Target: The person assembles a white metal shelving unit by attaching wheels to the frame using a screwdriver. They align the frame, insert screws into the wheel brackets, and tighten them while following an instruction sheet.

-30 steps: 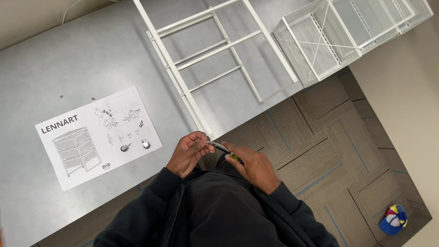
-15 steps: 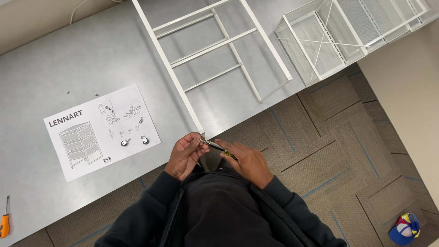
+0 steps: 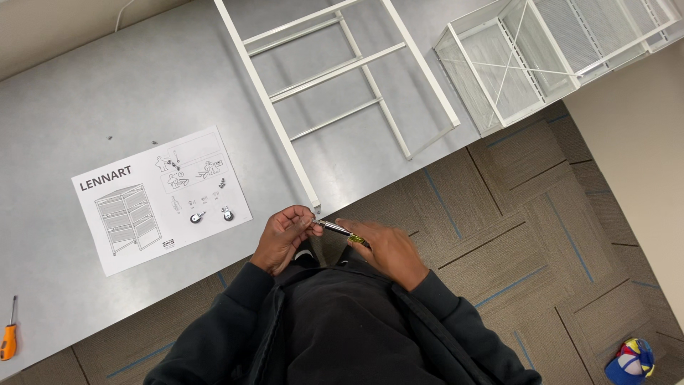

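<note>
My right hand is closed around the handle of a screwdriver with a silver shaft and a yellow-green grip. The shaft points left into my left hand, whose fingers pinch its tip; whether a small part sits there is too small to tell. Both hands are close to my chest, just below the near end of a white metal ladder-like frame lying on the grey table. A white instruction sheet with line drawings lies left of my hands.
A white wire-mesh basket lies at the table's right end. An orange-handled screwdriver rests at the table's front left edge. Tiny screws lie above the sheet. Brown carpet tiles cover the floor, with a colourful cap bottom right.
The view has shifted so the orange screwdriver shows at the left and the sheet sits further right. My hands stay together on the screwdriver, barely moved.
</note>
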